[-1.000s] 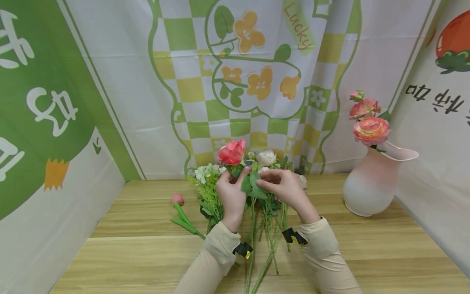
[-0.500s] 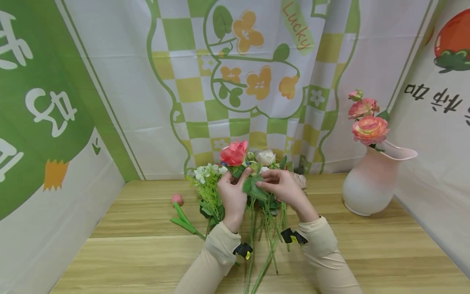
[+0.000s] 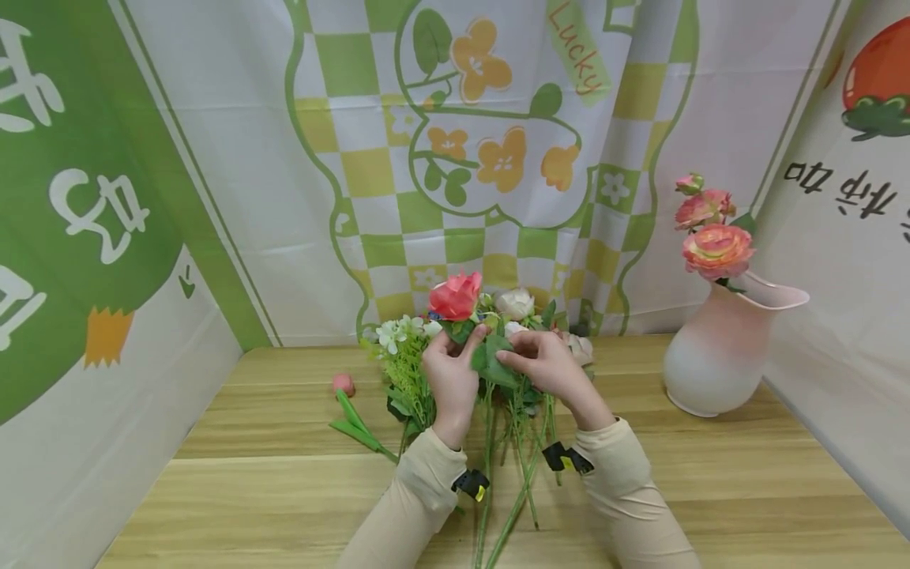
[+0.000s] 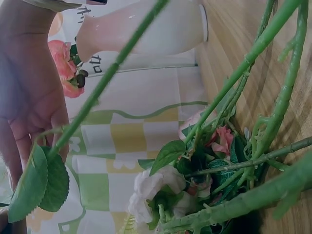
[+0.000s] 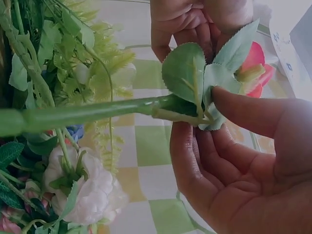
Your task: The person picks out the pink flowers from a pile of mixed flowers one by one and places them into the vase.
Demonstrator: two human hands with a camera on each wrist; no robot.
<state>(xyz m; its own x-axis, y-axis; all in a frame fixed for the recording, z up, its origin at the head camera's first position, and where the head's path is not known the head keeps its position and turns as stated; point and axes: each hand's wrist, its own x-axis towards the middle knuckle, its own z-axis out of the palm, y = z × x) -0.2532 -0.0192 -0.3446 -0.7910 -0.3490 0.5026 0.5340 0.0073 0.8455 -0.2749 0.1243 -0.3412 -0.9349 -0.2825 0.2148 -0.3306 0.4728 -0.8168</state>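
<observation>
In the head view my left hand (image 3: pixel 453 379) grips an artificial rose (image 3: pixel 456 296) just under its coral-pink bloom, the thumb along the stem. My right hand (image 3: pixel 558 367) pinches one of the rose's green leaves (image 3: pixel 495 363) between thumb and fingers. The right wrist view shows that thumb (image 5: pixel 248 114) pressing the leaf against the fingers, beside the thick green stem (image 5: pixel 97 113). Part of the bloom peeks out behind the leaves there. In the left wrist view the rose stem (image 4: pixel 114 68) slants past serrated leaves (image 4: pixel 31 187); the fingers of the left hand are mostly hidden.
Behind and below the hands lies a pile of artificial flowers, with white blossoms (image 3: pixel 398 335), a white rose (image 3: pixel 515 304) and stems pointing forward. A pink tulip (image 3: pixel 344 386) lies left. At right stands a pink-white vase (image 3: pixel 718 356) holding coral flowers (image 3: pixel 718 253). Fabric (image 3: pixel 498 261) hangs behind.
The rose bloom has shifted slightly to the right with my left hand. My right hand keeps its pinch at the leaves, which have turned a little. The vase and tulip stay put.
</observation>
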